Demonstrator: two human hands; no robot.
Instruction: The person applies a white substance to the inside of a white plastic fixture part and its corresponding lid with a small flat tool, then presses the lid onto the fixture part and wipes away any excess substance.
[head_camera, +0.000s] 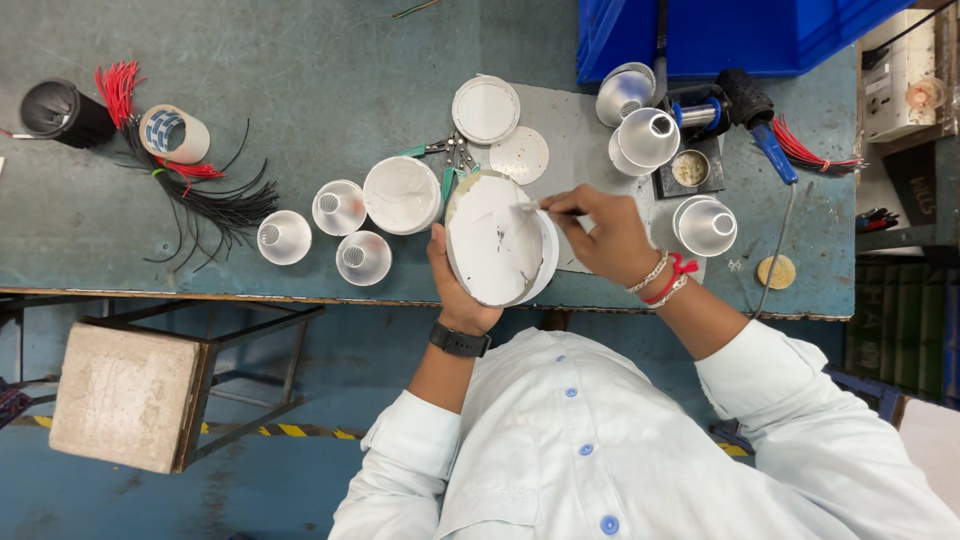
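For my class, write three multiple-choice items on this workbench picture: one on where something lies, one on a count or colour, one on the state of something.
1. Where is the pair of pliers?
A. On the stool
B. On the bench behind the held disc
C. In the blue crate

2. How many small white cups stand in the group left of the held disc?
A. Three
B. One
C. Six

3. How is the white round disc held?
A. Flat on the bench
B. Tilted up in the left hand
C. Stacked on cups

Key: 1 B, the green-handled pliers lie just beyond the disc. 2 A, three cups cluster there. 3 B, the left hand grips it from below while the right hand touches its face.
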